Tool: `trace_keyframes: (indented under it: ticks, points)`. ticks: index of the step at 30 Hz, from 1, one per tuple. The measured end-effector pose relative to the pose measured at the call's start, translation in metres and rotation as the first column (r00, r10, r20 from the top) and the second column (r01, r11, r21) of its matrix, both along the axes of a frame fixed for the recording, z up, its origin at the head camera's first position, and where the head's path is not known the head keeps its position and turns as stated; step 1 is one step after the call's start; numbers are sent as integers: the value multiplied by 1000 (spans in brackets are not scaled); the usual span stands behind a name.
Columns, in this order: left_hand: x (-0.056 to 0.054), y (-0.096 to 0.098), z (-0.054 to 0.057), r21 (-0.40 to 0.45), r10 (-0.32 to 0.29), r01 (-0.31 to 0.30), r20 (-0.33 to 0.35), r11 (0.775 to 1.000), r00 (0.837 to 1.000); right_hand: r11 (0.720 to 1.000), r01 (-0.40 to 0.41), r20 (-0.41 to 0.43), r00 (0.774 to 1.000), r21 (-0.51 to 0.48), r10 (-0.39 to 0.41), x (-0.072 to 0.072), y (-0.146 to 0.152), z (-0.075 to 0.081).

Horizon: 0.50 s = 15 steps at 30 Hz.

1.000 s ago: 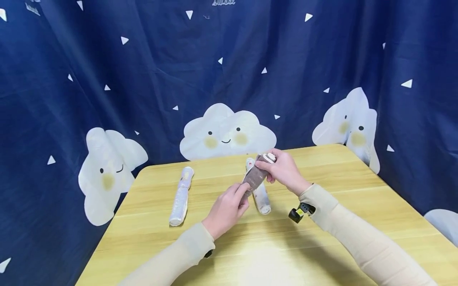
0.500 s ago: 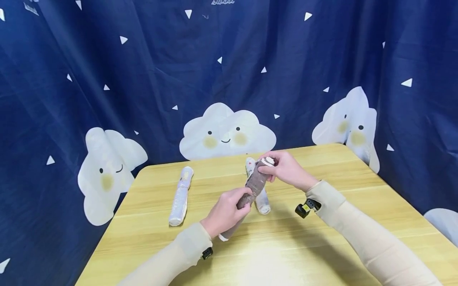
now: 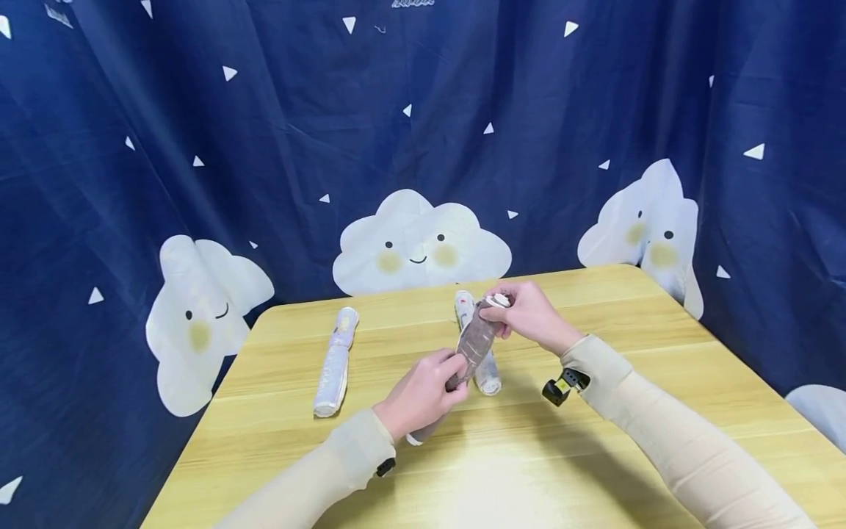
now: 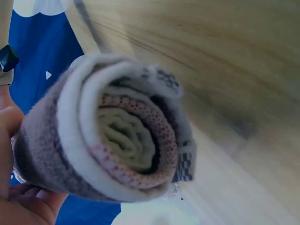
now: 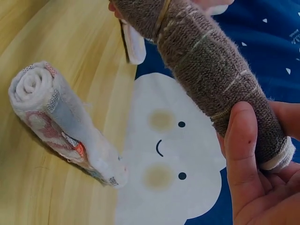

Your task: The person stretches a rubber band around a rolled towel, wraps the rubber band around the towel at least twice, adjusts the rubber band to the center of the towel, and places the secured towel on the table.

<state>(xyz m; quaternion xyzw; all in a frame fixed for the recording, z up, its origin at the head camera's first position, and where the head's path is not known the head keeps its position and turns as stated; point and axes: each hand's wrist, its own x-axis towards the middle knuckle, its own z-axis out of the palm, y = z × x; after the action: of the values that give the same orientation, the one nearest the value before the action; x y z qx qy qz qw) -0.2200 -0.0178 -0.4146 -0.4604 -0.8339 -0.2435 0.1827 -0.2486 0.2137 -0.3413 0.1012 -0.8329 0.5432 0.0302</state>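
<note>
A brown rolled-up towel (image 3: 477, 342) is held slantwise between both hands, above the middle of the table. My left hand (image 3: 424, 393) grips it toward its lower end, the fingers curled over the roll. Thumb and fingers of my right hand (image 3: 531, 316) pinch its upper end, where a white edge shows. The left wrist view looks into the coiled end of the towel (image 4: 126, 136), with white and red-dotted layers. A thin tan band circles the brown towel (image 5: 211, 65) in the right wrist view. Just behind it lies a white patterned rolled towel (image 3: 487, 371), partly covered.
To the left on the wooden table (image 3: 264, 433) lies a pale lilac rolled towel (image 3: 333, 367), narrowed near its upper part. A dark blue curtain (image 3: 423, 139) with white clouds and triangles hangs behind the table's far edge.
My left hand has wrapped further round the brown towel, whose white lower end now shows below that hand. The towel stands steeper, and my right hand has shifted slightly right and down.
</note>
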Motion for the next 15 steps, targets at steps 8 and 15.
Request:
trace_keyframes:
  ticks: [8,15]
  points:
    - [-2,-11,0,125,10,-25,120,992,993,999,-5,9,1000,-48,6,3,0,1]
    - [-5,-16,0,340,-106,-60,451,939,886,988,-121,-37,992,-98,118,8,6,4]
